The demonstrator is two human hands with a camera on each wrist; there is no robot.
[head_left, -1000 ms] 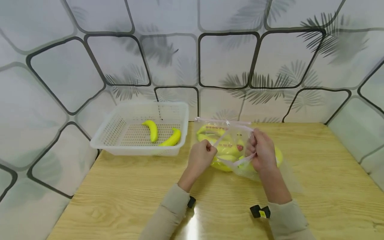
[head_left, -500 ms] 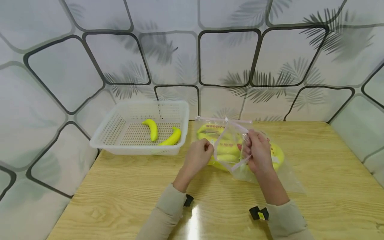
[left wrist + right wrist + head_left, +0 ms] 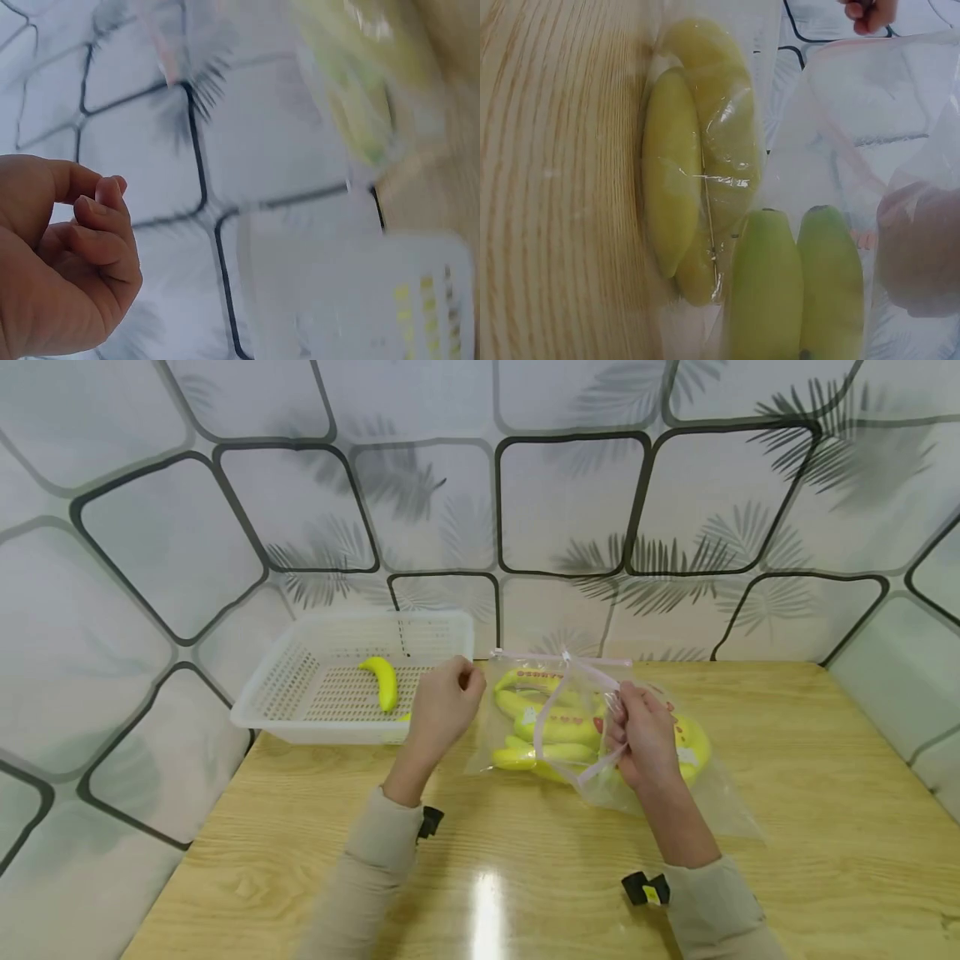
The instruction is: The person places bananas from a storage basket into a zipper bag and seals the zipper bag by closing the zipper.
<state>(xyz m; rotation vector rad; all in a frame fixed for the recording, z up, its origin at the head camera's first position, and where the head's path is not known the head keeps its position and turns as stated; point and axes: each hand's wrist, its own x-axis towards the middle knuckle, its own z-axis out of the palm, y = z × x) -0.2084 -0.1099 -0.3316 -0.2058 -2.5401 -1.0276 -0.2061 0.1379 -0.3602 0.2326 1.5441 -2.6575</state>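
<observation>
My right hand (image 3: 647, 735) grips the pink-edged mouth of a clear zip bag (image 3: 708, 806), which stands spread open. Inside this bag are yellow-green bananas (image 3: 767, 289), seen close in the right wrist view. Beside it, partly behind its mouth, a second zip bag (image 3: 487, 756) with several bananas (image 3: 517, 703) lies on the table. My left hand (image 3: 442, 710), fingers loosely curled and holding nothing, hovers by the right side of a white perforated basket (image 3: 273, 727). One banana (image 3: 384, 683) shows in the basket; my left hand mostly hides another.
The wooden table (image 3: 300, 860) stretches in front of both arms. A patterned wall covering (image 3: 570, 510) stands behind the basket and bags and along both sides. Black wrist devices (image 3: 647, 889) sit at the sleeves.
My left hand has let go of the bag's mouth and moved left to the basket, covering most of one banana. My right hand keeps its grip, with the bag mouth spread wider than at first.
</observation>
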